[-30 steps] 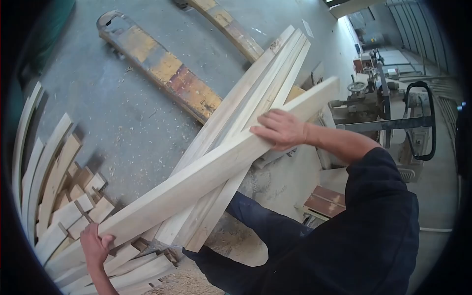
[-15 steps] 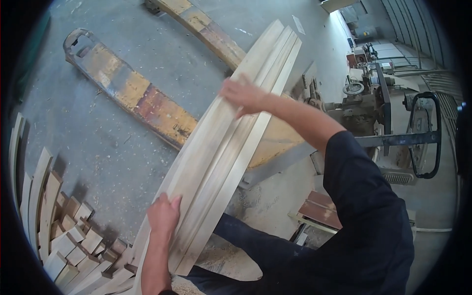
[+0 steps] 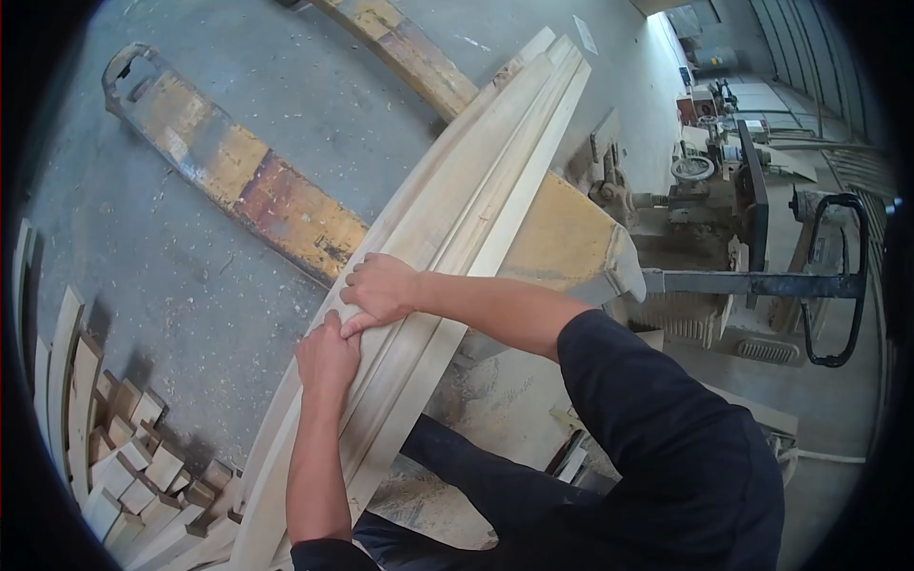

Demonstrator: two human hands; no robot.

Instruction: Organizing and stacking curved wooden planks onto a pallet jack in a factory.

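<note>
While both hands press on it, the bundle of boards (image 3: 476, 190) runs as a slant from the near left to the far right, pale long strips lying side by side with their far ends high in the scene. The left hand (image 3: 328, 357) lies flat on the bundle's left edge, fingers spread loosely over the wood, not closed round it. The right hand (image 3: 381, 288) sits just beyond it, fingers curled over the same edge, gripping the top boards; the two hands touch. Beneath the bundle lie the yellow, worn forks (image 3: 238, 181) of a pallet truck on the grey floor (image 3: 143, 276), its black handle (image 3: 843, 276) at the right. Short offcuts (image 3: 124, 457) are stacked at the near left. Machines (image 3: 714, 162) stand at the far right.
</note>
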